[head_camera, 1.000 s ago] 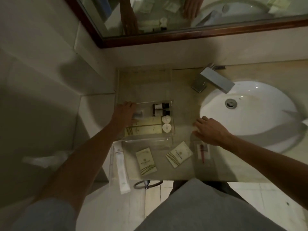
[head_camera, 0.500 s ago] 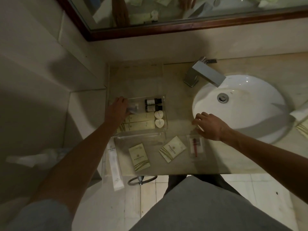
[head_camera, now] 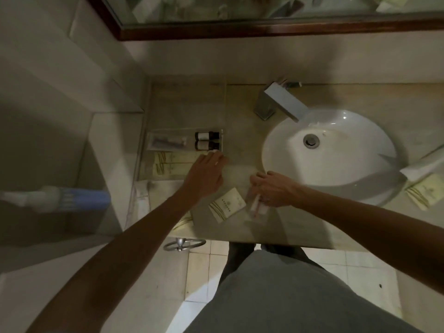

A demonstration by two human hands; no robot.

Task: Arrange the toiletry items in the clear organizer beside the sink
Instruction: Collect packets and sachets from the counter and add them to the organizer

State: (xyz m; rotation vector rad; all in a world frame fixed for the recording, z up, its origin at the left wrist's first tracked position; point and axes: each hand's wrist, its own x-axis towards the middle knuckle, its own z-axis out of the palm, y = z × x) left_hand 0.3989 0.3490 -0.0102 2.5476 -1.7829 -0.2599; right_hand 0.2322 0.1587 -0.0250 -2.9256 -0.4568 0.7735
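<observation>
The clear organizer (head_camera: 150, 175) stands on the counter left of the sink. It holds two dark bottles (head_camera: 206, 140), a clear toothbrush packet (head_camera: 168, 141) and two cream tubes (head_camera: 169, 162). My left hand (head_camera: 206, 175) hovers over the organizer's front right corner, fingers apart, holding nothing. My right hand (head_camera: 274, 188) grips the top of a clear packet with a red and white item (head_camera: 257, 209) near the counter's front. A cream sachet (head_camera: 227, 204) lies between my hands. Another sachet (head_camera: 185, 221) is partly hidden under my left forearm.
The white sink (head_camera: 283, 162) and square faucet (head_camera: 283, 104) are to the right. A folded towel (head_camera: 425, 167) and more sachets (head_camera: 425, 191) sit at the far right. A long white packet (head_camera: 140, 200) lies left of the organizer. A towel ring (head_camera: 183, 243) hangs below the counter edge.
My left hand left the organizer's left end and moved to its front right corner. My right hand dropped onto the clear packet and closed on it, tilting it.
</observation>
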